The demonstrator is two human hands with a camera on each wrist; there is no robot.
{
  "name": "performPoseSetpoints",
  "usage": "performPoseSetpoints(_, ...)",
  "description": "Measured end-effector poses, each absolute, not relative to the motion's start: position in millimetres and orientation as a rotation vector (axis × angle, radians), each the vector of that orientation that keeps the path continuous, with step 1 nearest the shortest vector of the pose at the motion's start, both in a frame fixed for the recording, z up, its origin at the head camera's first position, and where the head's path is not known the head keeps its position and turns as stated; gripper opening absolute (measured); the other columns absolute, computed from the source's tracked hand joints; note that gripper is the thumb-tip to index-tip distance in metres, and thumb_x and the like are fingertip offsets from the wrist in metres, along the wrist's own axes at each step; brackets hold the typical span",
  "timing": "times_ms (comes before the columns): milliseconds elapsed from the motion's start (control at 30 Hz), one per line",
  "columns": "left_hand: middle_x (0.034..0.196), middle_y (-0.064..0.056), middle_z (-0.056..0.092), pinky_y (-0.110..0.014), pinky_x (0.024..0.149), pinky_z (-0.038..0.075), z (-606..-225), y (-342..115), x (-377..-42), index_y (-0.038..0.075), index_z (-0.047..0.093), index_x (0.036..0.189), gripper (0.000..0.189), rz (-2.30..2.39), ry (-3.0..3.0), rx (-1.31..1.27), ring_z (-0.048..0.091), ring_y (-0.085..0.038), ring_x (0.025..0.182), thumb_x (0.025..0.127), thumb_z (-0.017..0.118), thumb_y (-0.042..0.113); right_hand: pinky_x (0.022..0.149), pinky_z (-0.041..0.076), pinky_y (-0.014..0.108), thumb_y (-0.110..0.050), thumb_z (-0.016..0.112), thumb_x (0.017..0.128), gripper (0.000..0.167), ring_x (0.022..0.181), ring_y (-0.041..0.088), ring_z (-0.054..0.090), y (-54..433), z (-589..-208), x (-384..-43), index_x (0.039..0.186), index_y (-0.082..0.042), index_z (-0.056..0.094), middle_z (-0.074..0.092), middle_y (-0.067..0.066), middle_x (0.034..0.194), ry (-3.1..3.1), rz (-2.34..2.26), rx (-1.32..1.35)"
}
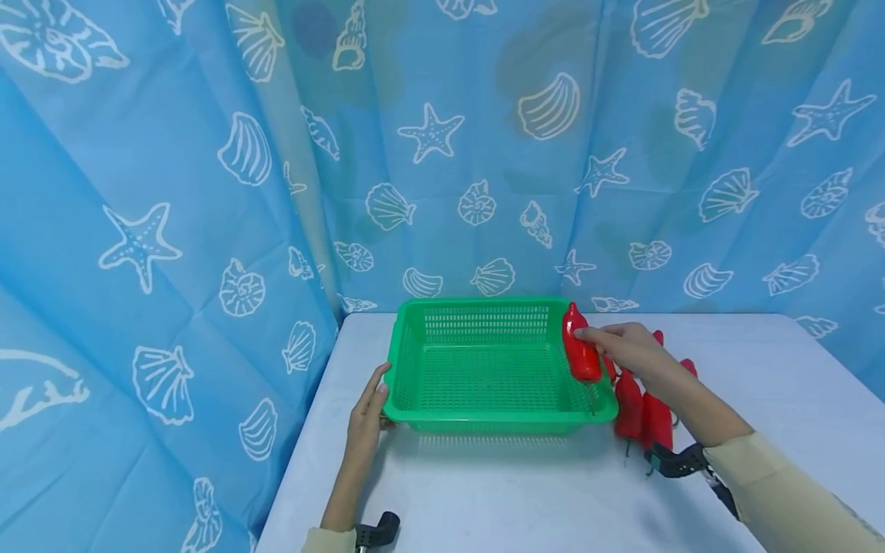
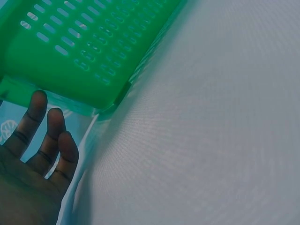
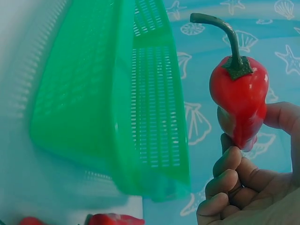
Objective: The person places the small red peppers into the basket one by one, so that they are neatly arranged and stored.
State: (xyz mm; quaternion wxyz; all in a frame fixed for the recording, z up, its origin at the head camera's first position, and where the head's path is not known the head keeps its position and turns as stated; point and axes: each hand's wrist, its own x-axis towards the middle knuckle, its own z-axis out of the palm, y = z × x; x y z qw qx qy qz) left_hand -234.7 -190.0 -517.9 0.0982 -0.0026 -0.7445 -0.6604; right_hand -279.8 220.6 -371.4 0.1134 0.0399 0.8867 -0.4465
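Note:
My right hand (image 1: 625,346) pinches a red pepper (image 1: 578,346) between thumb and fingers, above the right end of a green plastic basket (image 1: 501,417). In the right wrist view, the pepper (image 3: 239,101) hangs stem up from the fingertips, its curved green stem (image 3: 229,37) at the top. My left hand (image 1: 366,418) holds the basket's left rim, thumb and index finger on top. From the left wrist view, its other fingers (image 2: 49,136) reach up under the rim. Inside, the basket's slotted floor is bare.
More red peppers (image 1: 629,407) lie on the white table (image 1: 484,491) right of the basket, partly hidden by my right hand and forearm. A blue curtain (image 1: 442,184) with white shell and starfish prints hangs behind the table and along its left side.

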Motion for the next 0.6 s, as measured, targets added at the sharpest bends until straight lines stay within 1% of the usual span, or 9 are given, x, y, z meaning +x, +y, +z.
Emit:
performPoseSetpoints(67,0.133,-0.007,0.057,-0.041,0.074,0.050,-515.7,-189.4,-234.4,0.038,0.045,0.150,0.045,-1.959,-2.215,0.019,0.054,-0.021,0.080,0.106,0.042,0.048,0.080,0.055,0.042,-0.051,0.076,0.084,0.082,0.123,0.045,0.042,217.2,-370.4,-282.4,0.135,0.006,0.045,0.044,0.026,0.136,2.601,-1.321,0.094)
performPoseSetpoints(100,0.131,-0.008,0.058,-0.042,0.074,0.050,-511.5,-188.3,-232.2,0.037,0.044,0.150,0.045,-1.960,-2.219,0.025,0.054,-0.021,0.080,0.107,0.042,0.046,0.078,0.055,0.040,-0.051,0.075,0.085,0.079,0.121,0.044,0.043,215.4,-369.7,-283.7,0.133,0.005,0.047,0.046,0.025,0.135,2.598,-1.328,0.080)
performPoseSetpoints(133,0.129,-0.009,0.059,-0.041,0.074,0.050,-511.6,-188.7,-232.4,0.037,0.045,0.150,0.044,-1.960,-2.218,0.026,0.054,-0.021,0.080,0.107,0.042,0.046,0.077,0.054,0.038,-0.051,0.075,0.086,0.072,0.119,0.042,0.045,213.2,-369.4,-285.3,0.126,0.003,0.051,0.048,0.023,0.130,2.595,-1.337,0.068)
performPoseSetpoints(200,0.128,-0.008,0.059,-0.041,0.074,0.050,-511.8,-189.1,-232.8,0.038,0.045,0.149,0.044,-1.957,-2.214,0.028,0.054,-0.021,0.079,0.107,0.042,0.046,0.075,0.053,0.036,-0.051,0.074,0.087,0.062,0.114,0.039,0.048,209.1,-368.9,-288.4,0.115,0.001,0.055,0.054,0.020,0.120,2.583,-1.366,0.047)
performPoseSetpoints(333,0.139,-0.003,0.055,-0.040,0.071,0.049,-519.0,-189.9,-236.3,0.041,0.047,0.147,0.044,-1.936,-2.194,0.004,0.055,-0.022,0.079,0.105,0.043,0.050,0.073,0.049,0.035,-0.049,0.072,0.089,0.047,0.101,0.033,0.053,203.1,-368.9,-292.4,0.094,-0.006,0.055,0.058,0.011,0.094,2.559,-1.412,0.005)
performPoseSetpoints(400,0.143,-0.001,0.052,-0.041,0.072,0.049,-519.4,-189.1,-236.3,0.041,0.047,0.148,0.044,-1.931,-2.193,0.005,0.055,-0.022,0.079,0.105,0.043,0.051,0.073,0.048,0.036,-0.049,0.072,0.089,0.046,0.096,0.032,0.055,201.0,-369.0,-293.7,0.091,-0.006,0.055,0.058,0.010,0.088,2.550,-1.426,-0.018)
performPoseSetpoints(533,0.139,-0.001,0.055,-0.041,0.072,0.049,-519.7,-189.0,-236.6,0.041,0.047,0.148,0.045,-1.913,-2.204,0.013,0.055,-0.023,0.079,0.104,0.043,0.053,0.074,0.048,0.038,-0.048,0.072,0.089,0.045,0.090,0.030,0.056,194.3,-367.8,-297.1,0.090,-0.007,0.054,0.057,0.010,0.086,2.523,-1.438,-0.039)
performPoseSetpoints(600,0.141,0.000,0.053,-0.040,0.072,0.049,-519.5,-189.6,-236.8,0.041,0.047,0.147,0.045,-1.902,-2.211,0.019,0.055,-0.023,0.080,0.104,0.042,0.054,0.074,0.047,0.038,-0.047,0.072,0.090,0.044,0.086,0.027,0.056,189.5,-366.0,-299.1,0.087,-0.007,0.054,0.057,0.009,0.083,2.514,-1.440,-0.050)
